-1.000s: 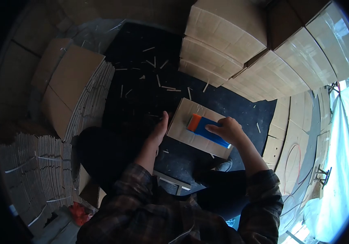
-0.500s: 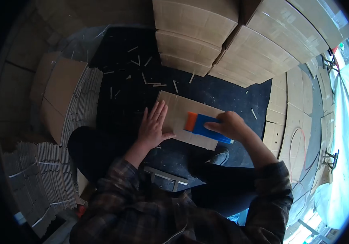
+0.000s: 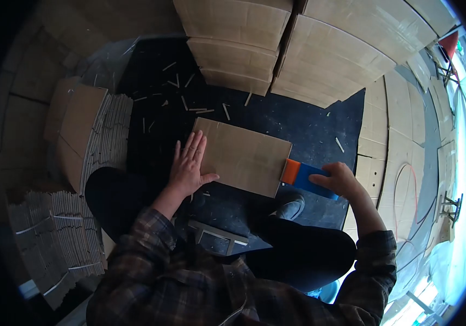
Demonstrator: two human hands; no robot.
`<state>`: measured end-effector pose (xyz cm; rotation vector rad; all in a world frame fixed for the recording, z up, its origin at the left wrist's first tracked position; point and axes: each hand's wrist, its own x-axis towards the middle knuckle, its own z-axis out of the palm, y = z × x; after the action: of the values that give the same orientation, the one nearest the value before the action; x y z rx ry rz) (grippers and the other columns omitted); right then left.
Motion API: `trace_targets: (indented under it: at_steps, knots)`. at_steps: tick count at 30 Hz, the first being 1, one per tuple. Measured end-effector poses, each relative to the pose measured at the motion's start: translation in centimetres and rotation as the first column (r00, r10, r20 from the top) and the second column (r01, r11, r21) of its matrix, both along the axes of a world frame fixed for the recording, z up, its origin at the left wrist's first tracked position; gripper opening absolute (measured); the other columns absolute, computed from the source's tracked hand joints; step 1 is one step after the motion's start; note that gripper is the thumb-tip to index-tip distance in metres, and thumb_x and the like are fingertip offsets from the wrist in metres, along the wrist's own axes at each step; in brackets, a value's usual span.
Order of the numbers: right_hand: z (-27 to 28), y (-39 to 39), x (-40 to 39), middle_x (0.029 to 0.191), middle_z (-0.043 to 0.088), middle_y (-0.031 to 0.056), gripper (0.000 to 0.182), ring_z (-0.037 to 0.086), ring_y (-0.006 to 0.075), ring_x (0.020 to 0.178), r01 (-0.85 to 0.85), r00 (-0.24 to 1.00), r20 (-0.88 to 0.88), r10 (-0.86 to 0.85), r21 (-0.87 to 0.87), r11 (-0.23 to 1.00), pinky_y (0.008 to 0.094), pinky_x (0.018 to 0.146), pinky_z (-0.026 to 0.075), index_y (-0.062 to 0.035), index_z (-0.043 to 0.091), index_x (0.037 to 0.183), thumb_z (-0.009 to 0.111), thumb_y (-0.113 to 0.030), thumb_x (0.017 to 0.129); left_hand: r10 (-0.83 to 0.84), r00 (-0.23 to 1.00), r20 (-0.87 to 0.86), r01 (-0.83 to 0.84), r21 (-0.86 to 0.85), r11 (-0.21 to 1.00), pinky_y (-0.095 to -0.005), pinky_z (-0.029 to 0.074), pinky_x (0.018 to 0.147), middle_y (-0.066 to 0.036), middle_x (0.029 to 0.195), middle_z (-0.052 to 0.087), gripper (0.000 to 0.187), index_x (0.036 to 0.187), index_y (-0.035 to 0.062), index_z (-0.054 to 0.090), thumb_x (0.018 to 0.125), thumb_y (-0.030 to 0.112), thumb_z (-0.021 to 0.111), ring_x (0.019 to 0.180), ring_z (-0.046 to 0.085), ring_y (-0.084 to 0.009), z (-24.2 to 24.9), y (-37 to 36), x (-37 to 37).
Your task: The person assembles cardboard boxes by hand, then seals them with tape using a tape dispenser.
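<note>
A flat brown cardboard piece (image 3: 244, 155) lies in front of me over the dark floor. My left hand (image 3: 188, 165) rests spread on its left edge, fingers apart. In my right hand (image 3: 339, 179) is a blue tool (image 3: 312, 181) with an orange end (image 3: 290, 171), gripped with the thumb on top. The orange end is at the cardboard's right edge; whether it touches the edge I cannot tell.
Tall cardboard boxes (image 3: 233, 24) stand ahead. Bundled flat cardboard (image 3: 105, 136) is stacked at the left. Small strips (image 3: 226, 112) litter the dark mat (image 3: 298, 122). A metal frame (image 3: 219, 232) and my shoe (image 3: 290, 207) are below the cardboard piece.
My right hand has moved right with the blue tool, from over the cardboard to its right edge. My left hand stays spread on the left edge. The camera view has shifted slightly.
</note>
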<state>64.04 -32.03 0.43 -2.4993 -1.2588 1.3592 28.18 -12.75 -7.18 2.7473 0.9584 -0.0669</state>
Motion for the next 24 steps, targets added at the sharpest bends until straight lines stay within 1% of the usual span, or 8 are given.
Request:
trace_targets:
  at_steps: [3, 5, 7, 10, 12, 14, 17, 24]
  knots:
    - [-0.7, 0.0, 0.2, 0.081, 0.070, 0.0145, 0.045, 0.069, 0.0221, 0.073, 0.004, 1.000, -0.004, -0.004, 0.040, 0.999, 0.0343, 0.070, 0.055, -0.0007, 0.071, 0.097, 0.075, -0.042, 0.080, 0.050, 0.996, -0.076, -0.046, 0.056, 0.997, -0.0582, 0.007, 0.115, -0.013, 0.160, 0.009, 0.116, 0.152, 0.0032, 0.012, 0.070, 0.066, 0.066, 0.148, 0.007, -0.0289, 0.4, -1.0, 1.0]
    - [-0.3, 0.3, 0.1, 0.081, 0.070, 0.0148, 0.046, 0.069, 0.0224, 0.073, -0.007, 1.000, 0.005, 0.007, 0.038, 0.999, 0.0343, 0.070, 0.056, -0.0003, 0.071, 0.097, 0.075, -0.043, 0.080, 0.058, 0.986, -0.157, -0.055, 0.021, 0.998, -0.0591, 0.005, 0.115, -0.016, 0.159, 0.010, 0.117, 0.150, -0.0001, 0.014, 0.070, 0.064, 0.068, 0.147, 0.007, -0.0315, 1.7, -2.8, 3.7]
    - [-0.4, 0.1, 0.2, 0.081, 0.070, 0.0152, 0.047, 0.070, 0.0228, 0.073, -0.019, 1.000, 0.017, 0.019, 0.033, 0.999, 0.0343, 0.071, 0.056, 0.0000, 0.071, 0.097, 0.074, -0.044, 0.080, -0.088, 0.993, -0.080, 0.083, -0.061, 0.995, -0.0579, 0.005, 0.116, -0.019, 0.158, 0.011, 0.118, 0.149, -0.0025, 0.016, 0.068, 0.066, 0.069, 0.147, 0.008, -0.0315, 1.5, -5.3, 6.6]
    - [-1.0, -0.1, 0.5, 0.079, 0.070, 0.0174, 0.051, 0.070, 0.0285, 0.075, -0.030, 0.999, 0.031, 0.028, 0.081, 0.996, 0.0378, 0.074, 0.055, -0.0007, 0.073, 0.092, 0.071, -0.050, 0.079, -0.255, 0.965, 0.061, 0.262, -0.168, 0.950, -0.0547, 0.006, 0.117, -0.019, 0.158, 0.011, 0.120, 0.149, -0.0027, 0.017, 0.068, 0.071, 0.065, 0.147, 0.008, -0.0314, 0.8, -9.0, 11.5]
    - [-0.6, 0.0, 0.6, 0.082, 0.070, 0.0159, 0.049, 0.070, 0.0232, 0.073, -0.048, 0.999, 0.021, 0.046, 0.065, 0.997, 0.0338, 0.070, 0.056, 0.0003, 0.071, 0.098, 0.073, -0.046, 0.081, -0.261, 0.961, 0.088, 0.271, -0.144, 0.952, -0.0530, 0.007, 0.118, -0.018, 0.158, 0.012, 0.116, 0.149, -0.0029, 0.017, 0.073, 0.073, 0.060, 0.147, 0.008, -0.0308, 0.2, -10.3, 12.6]
    - [-0.6, 0.1, 0.7, 0.082, 0.070, 0.0157, 0.049, 0.069, 0.0230, 0.073, -0.039, 0.999, 0.000, 0.039, 0.072, 0.997, 0.0334, 0.069, 0.056, 0.0006, 0.071, 0.098, 0.073, -0.046, 0.081, -0.228, 0.969, 0.094, 0.234, -0.053, 0.971, -0.0524, 0.007, 0.118, -0.018, 0.158, 0.012, 0.108, 0.149, -0.0032, 0.018, 0.078, 0.067, 0.059, 0.147, 0.007, -0.0303, -0.4, -10.7, 12.9]
    - [-0.6, -0.9, 1.4, 0.080, 0.069, 0.0148, 0.048, 0.069, 0.0220, 0.071, -0.007, 0.997, -0.078, 0.016, 0.119, 0.993, 0.0322, 0.067, 0.055, 0.0009, 0.071, 0.096, 0.073, -0.044, 0.082, -0.222, 0.971, 0.083, 0.225, -0.036, 0.974, -0.0507, 0.005, 0.118, -0.019, 0.157, 0.014, 0.100, 0.148, -0.0033, 0.020, 0.079, 0.057, 0.061, 0.147, 0.010, -0.0300, -0.3, -10.6, 12.8]
    - [0.2, -6.4, 5.8, 0.072, 0.067, 0.0128, 0.041, 0.066, 0.0195, 0.065, 0.100, 0.981, -0.182, -0.073, 0.144, 0.984, 0.0296, 0.061, 0.052, -0.0003, 0.071, 0.089, 0.075, -0.041, 0.080, -0.208, 0.974, 0.085, 0.213, -0.049, 0.976, -0.0503, 0.007, 0.119, -0.016, 0.158, 0.013, 0.102, 0.149, -0.0010, 0.020, 0.076, 0.053, 0.066, 0.147, 0.010, -0.0289, -0.3, -10.7, 12.9]
